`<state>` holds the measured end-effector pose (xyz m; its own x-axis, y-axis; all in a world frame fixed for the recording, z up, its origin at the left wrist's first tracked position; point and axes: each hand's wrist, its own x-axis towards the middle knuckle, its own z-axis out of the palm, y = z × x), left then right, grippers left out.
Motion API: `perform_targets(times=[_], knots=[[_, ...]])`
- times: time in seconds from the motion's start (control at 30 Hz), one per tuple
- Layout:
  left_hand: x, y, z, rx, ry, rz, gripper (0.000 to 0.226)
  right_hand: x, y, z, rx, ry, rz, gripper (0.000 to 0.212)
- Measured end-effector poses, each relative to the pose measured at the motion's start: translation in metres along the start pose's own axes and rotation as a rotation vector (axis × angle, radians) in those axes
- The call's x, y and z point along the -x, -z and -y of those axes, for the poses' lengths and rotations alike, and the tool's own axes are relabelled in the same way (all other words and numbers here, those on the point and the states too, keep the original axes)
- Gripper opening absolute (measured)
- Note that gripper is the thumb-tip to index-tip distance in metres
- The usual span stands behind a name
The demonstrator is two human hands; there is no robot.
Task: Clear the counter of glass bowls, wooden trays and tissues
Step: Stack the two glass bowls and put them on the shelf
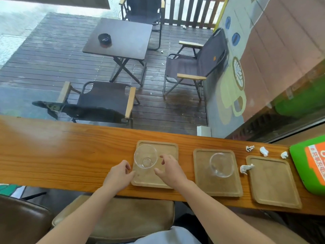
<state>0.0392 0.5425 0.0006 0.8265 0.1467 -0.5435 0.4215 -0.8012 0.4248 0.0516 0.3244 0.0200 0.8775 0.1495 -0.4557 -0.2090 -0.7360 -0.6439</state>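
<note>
Three wooden trays lie in a row on the long wooden counter point(61, 155). The left tray point(167, 147) carries a clear glass bowl point(145, 156). The middle tray point(202, 173) carries a second glass bowl point(222, 164). The right tray point(274, 182) has nothing in it. Several crumpled tissues sit by the right tray: one tissue point(245, 169) at its left edge, others point(263, 151) behind it. My left hand point(119, 174) hovers at the left tray's left edge, fingers apart. My right hand point(169, 169) is over the left tray just right of the bowl, fingers apart, holding nothing.
A green and orange box point(311, 166) stands at the counter's right end. A padded stool point(123, 217) sits below the counter in front of me. Beyond the window are a folding table and chairs on a deck.
</note>
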Motion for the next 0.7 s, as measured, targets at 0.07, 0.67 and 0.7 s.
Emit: perform_targets(times=[0.07, 0.67, 0.7], knots=[[-0.004, 0.007, -0.002, 0.044, -0.037, -0.029, 0.024, -0.003, -0.001, 0.006, -0.057, -0.006, 0.012, 0.070], [-0.007, 0.017, -0.024, 0.310, -0.176, 0.052, 0.082, -0.006, -0.012, 0.023, -0.357, -0.103, 0.068, 0.094], [-0.006, 0.017, -0.025, 0.311, -0.181, 0.052, 0.081, -0.006, -0.013, 0.023, -0.357, -0.103, 0.061, 0.092]])
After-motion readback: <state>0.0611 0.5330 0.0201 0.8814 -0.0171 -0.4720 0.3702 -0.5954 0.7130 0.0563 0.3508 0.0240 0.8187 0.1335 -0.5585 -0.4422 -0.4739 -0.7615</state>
